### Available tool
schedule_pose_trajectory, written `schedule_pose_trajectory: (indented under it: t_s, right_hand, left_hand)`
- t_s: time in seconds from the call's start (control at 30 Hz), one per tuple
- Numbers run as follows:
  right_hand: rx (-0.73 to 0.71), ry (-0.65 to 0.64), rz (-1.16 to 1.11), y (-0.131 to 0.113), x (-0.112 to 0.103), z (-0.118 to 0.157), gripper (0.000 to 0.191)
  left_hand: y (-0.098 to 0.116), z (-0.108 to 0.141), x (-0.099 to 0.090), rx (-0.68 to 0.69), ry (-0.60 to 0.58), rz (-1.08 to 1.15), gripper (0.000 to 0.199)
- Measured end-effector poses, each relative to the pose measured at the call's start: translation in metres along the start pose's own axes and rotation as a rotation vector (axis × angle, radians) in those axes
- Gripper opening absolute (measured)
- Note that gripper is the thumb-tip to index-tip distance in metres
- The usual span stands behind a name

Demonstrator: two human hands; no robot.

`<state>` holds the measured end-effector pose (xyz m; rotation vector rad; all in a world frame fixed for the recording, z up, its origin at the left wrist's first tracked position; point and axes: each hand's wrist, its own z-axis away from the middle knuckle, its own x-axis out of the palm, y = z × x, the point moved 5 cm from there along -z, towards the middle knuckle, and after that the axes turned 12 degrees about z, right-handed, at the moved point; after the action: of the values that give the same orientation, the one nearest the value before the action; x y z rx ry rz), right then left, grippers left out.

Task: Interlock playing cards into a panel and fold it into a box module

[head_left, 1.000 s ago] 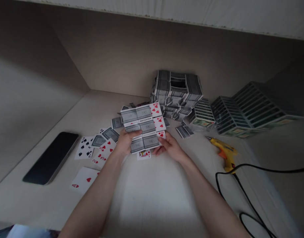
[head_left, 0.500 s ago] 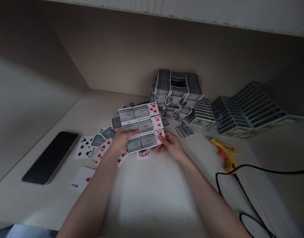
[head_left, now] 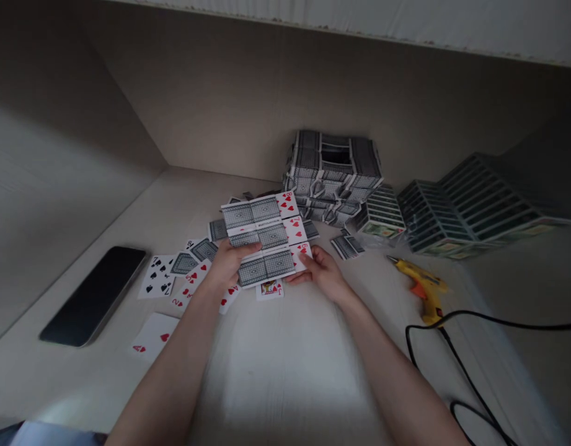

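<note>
A panel of playing cards (head_left: 270,235), made of three rows with patterned backs, is held up over the table. Heart faces of an eight, a seven and a six show along its right edge. My left hand (head_left: 229,261) grips the panel's lower left side, thumb lying on top. At the lower right corner, by the six, my right hand (head_left: 318,270) pinches the panel between thumb and fingers. Just below the panel a jack card (head_left: 270,290) lies on the table, partly covered.
Loose cards (head_left: 157,277) and a black phone (head_left: 94,296) lie at the left. Behind stands a box built of cards (head_left: 334,170). Slatted card structures (head_left: 471,204) are at the right, near a yellow glue gun (head_left: 422,286) with a black cable (head_left: 503,318).
My right hand's fingers have shifted slightly at the panel's lower right corner. The panel and my left hand look almost unchanged.
</note>
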<state>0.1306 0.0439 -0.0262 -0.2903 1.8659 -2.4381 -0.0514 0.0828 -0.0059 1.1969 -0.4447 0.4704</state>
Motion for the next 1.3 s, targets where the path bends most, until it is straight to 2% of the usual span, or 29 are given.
schedule_pose_trajectory:
  t_s: [0.17, 0.3, 0.43, 0.57, 0.73, 0.87, 1.1, 1.3]
  right_hand:
    - [-0.019, 0.015, -0.018, -0.005, 0.0, 0.002, 0.037]
    - [-0.025, 0.037, -0.029, -0.008, 0.005, 0.006, 0.041]
    - [0.011, 0.011, -0.151, -0.007, 0.017, 0.01, 0.037]
    - [-0.006, -0.063, -0.087, -0.007, 0.034, 0.012, 0.032]
    - [-0.041, 0.109, -0.014, -0.004, 0.037, 0.014, 0.032]
    - [-0.047, 0.149, -0.004, -0.003, 0.037, 0.015, 0.033]
    - [-0.027, 0.075, 0.015, -0.003, 0.039, 0.017, 0.03]
    - [-0.039, 0.016, -0.011, -0.005, 0.035, 0.017, 0.031]
  left_hand:
    - [-0.001, 0.0, 0.0, 0.019, 0.004, 0.005, 0.061]
    - [-0.001, 0.003, 0.004, 0.04, -0.039, 0.029, 0.059]
    - [0.002, 0.007, 0.007, 0.069, -0.048, 0.059, 0.055]
    - [0.006, 0.012, 0.012, 0.113, -0.054, 0.089, 0.054]
    - [0.003, 0.017, 0.021, 0.13, -0.101, 0.116, 0.049]
    - [-0.002, 0.016, 0.021, 0.116, -0.098, 0.126, 0.049]
    - [-0.006, 0.014, 0.019, 0.099, -0.116, 0.134, 0.043]
    - [-0.005, 0.012, 0.016, 0.055, -0.089, 0.143, 0.05]
